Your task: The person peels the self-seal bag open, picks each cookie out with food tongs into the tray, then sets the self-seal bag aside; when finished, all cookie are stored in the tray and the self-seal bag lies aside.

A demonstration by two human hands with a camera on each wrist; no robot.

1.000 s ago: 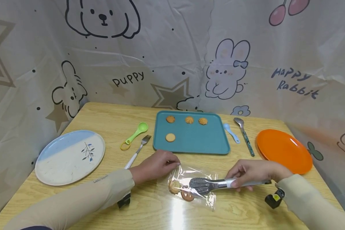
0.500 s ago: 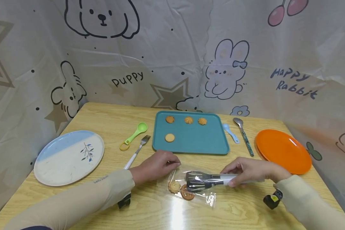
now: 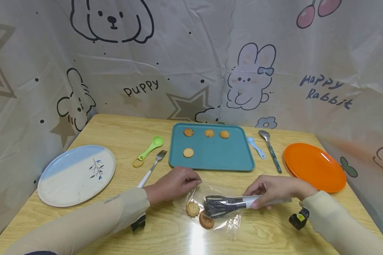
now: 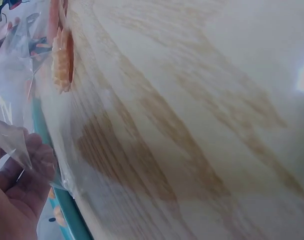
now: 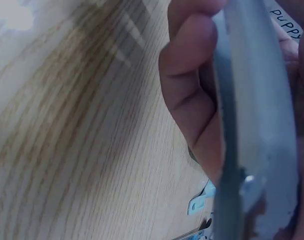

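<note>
My left hand (image 3: 178, 181) pinches the upper edge of a clear plastic bag (image 3: 225, 226) lying on the table. Two cookies show in the bag: a round pale one (image 3: 192, 209) and a browner one (image 3: 206, 220) with holes. A pair of tongs (image 3: 221, 206) with black heads and silver handles is held in my right hand (image 3: 271, 191). Its heads reach inside the bag, right beside the brown cookie. In the left wrist view the film of the bag is bunched at my left fingers (image 4: 39, 155). The right wrist view shows my fingers curled round the tongs' handle (image 5: 261, 110).
Behind the bag lies a teal tray (image 3: 223, 156) with several cookies. A fork (image 3: 151, 170) and a green measuring spoon (image 3: 151, 147) lie left of it, a blue spoon (image 3: 256, 147) and a metal spoon (image 3: 271, 152) right. A white-blue plate (image 3: 73, 180) and orange plate (image 3: 316, 168) flank them.
The tongs' heads spread apart, then came together again and shifted slightly left in the bag. The brown cookie slid a little down and left. My left hand has barely moved.
</note>
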